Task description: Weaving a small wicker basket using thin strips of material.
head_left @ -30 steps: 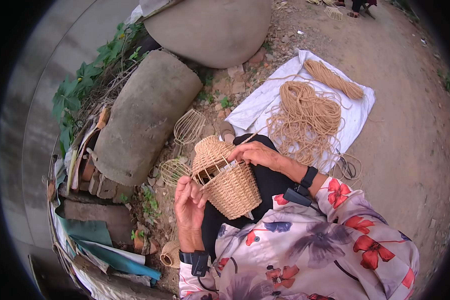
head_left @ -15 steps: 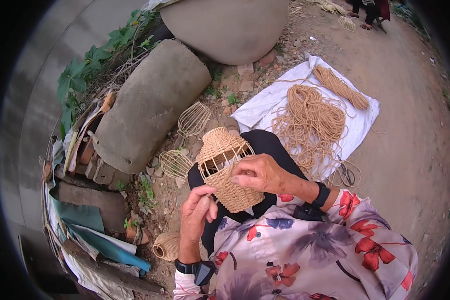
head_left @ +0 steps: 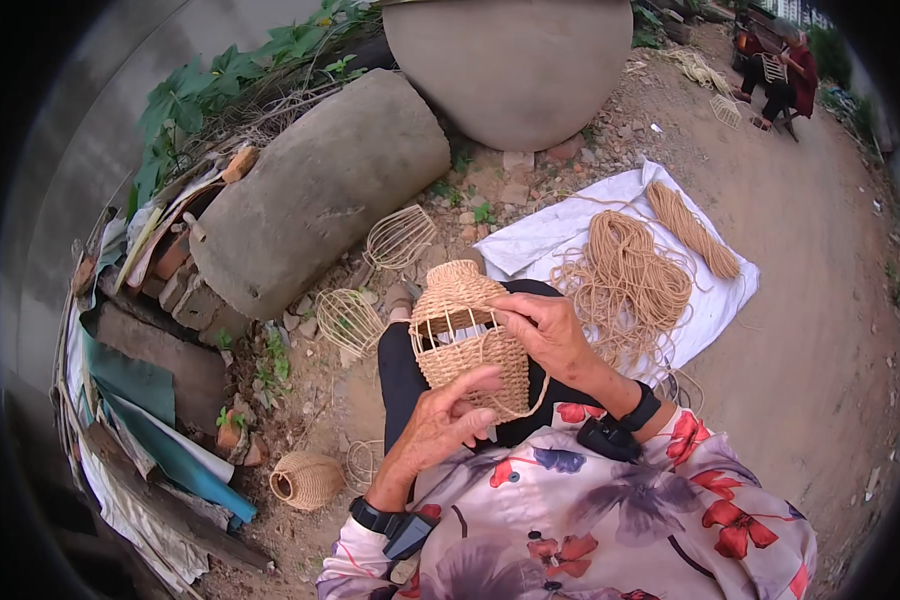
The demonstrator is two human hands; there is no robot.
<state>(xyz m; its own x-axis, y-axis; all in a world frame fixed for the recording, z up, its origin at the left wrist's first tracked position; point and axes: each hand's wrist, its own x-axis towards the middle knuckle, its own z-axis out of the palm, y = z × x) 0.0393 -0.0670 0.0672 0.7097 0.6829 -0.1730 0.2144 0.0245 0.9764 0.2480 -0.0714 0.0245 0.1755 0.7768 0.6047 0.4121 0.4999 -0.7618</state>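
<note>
On my lap rests a partly woven basket of tan cord, with a narrow neck and a band of bare pale ribs between two woven parts. My right hand is closed in a pinch at the right end of that band. A strand of cord loops from the basket's lower side up to this hand, though the fingertips partly hide what they grip. Against the basket's lower left side is my left hand, its fingers stretched out and apart, partly covering the weave.
A white sheet at right bears a tangled cord heap and a cord bundle. Bare rib frames and a finished-looking woven basket lie at left, near a concrete cylinder. Another person sits at the far right.
My right hand has moved up and right to the basket's edge, and a loop of cord now shows below it. The left hand has moved right, onto the lower side. The view has shifted.
</note>
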